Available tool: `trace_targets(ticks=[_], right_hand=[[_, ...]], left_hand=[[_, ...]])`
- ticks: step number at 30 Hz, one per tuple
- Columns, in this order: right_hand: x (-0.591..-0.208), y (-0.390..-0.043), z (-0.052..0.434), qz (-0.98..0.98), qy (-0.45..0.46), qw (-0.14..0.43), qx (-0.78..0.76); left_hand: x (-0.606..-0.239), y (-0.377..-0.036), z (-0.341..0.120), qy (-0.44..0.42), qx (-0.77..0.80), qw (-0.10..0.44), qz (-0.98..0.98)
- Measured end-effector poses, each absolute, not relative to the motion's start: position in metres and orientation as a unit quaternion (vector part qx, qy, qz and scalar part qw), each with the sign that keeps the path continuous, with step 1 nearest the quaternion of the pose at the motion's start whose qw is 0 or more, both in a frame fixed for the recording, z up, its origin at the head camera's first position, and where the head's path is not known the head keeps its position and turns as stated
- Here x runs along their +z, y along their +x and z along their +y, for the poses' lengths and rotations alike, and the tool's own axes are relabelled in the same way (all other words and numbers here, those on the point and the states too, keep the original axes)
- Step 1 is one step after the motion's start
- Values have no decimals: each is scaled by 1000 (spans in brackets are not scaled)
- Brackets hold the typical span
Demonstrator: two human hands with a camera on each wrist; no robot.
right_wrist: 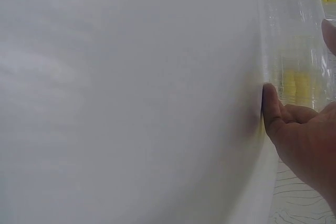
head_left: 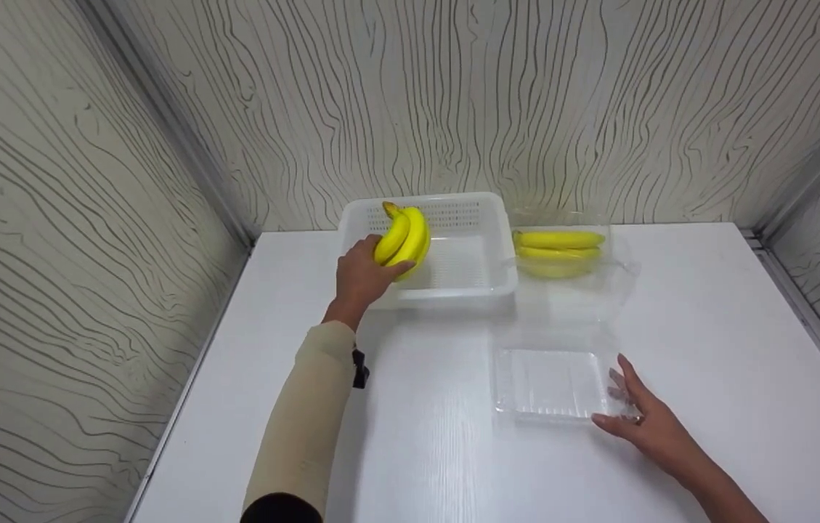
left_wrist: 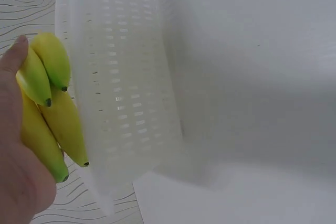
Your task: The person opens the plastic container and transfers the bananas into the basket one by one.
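Observation:
My left hand (head_left: 366, 272) grips a bunch of yellow bananas (head_left: 410, 236) over the left part of a white plastic basket (head_left: 446, 293). In the left wrist view, the green-tinged tips of the bananas (left_wrist: 58, 119) point past the fingers, beside the basket's slotted wall (left_wrist: 123, 93). At the front right, my right hand (head_left: 653, 425) holds the right edge of a clear plastic container (head_left: 551, 385), thumb at its near corner. Some of its fingers show through the clear plastic. The right wrist view has the same hand (right_wrist: 304, 135) against the container's wall (right_wrist: 286, 30).
Right of the basket, more bananas (head_left: 558, 240) lie in another clear container (head_left: 609, 290). All of this stands on a white table (head_left: 417, 450). Wood-patterned panels (head_left: 410, 94) enclose the back and sides.

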State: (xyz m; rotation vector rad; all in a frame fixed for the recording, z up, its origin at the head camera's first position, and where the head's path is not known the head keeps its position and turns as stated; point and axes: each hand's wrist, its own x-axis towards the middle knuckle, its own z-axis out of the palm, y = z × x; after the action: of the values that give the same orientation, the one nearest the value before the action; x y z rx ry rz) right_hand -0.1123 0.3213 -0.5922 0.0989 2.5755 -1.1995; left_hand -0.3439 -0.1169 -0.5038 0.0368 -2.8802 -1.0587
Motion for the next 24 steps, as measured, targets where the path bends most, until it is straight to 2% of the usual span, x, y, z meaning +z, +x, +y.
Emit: trace_targets(ticks=[11,24], right_hand=[[-592,-112,319,893,31,144,-426],[-592,-112,323,896,31,142,-420]], left_hand=[[-523,-357,-118,46,-305,-5,-951],[-526,-359,-105,75,-246,-51,-965]])
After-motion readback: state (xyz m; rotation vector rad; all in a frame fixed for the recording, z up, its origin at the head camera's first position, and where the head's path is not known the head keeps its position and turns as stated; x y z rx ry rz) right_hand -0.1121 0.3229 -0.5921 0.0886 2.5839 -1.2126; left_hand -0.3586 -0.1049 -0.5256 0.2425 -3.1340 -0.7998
